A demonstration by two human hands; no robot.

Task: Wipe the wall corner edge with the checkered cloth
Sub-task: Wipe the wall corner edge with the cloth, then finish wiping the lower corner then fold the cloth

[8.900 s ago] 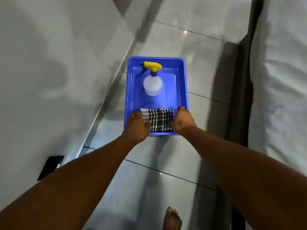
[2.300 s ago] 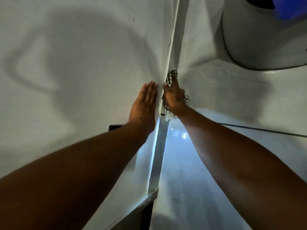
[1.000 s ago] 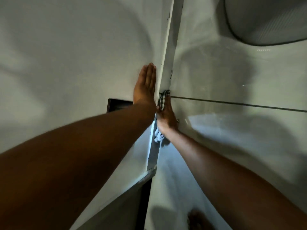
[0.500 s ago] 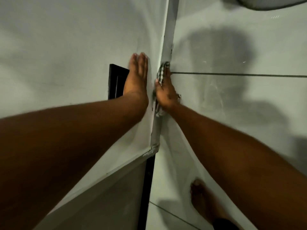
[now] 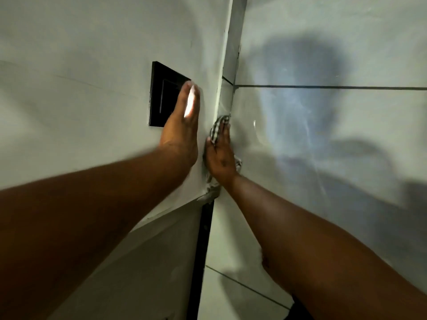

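Observation:
My right hand (image 5: 219, 155) presses the black-and-white checkered cloth (image 5: 217, 129) against the wall corner edge (image 5: 223, 88), low on the skirting where wall meets floor. Cloth shows above my fingertips and hangs bunched below my wrist, near the end of the wall. My left hand (image 5: 182, 130) lies flat on the white wall beside the edge, fingers together, its fingertips over a corner of the black wall plate (image 5: 161, 95). It holds nothing.
Glossy grey floor tiles (image 5: 323, 135) with dark grout lines fill the right side, with my shadow on them. The wall ends just below my right wrist, where a dark vertical gap (image 5: 203, 239) runs down beside another panel.
My right hand has slid the cloth along the edge toward the wall's end. My left hand has moved along the wall and now overlaps the black plate. The view has shifted too.

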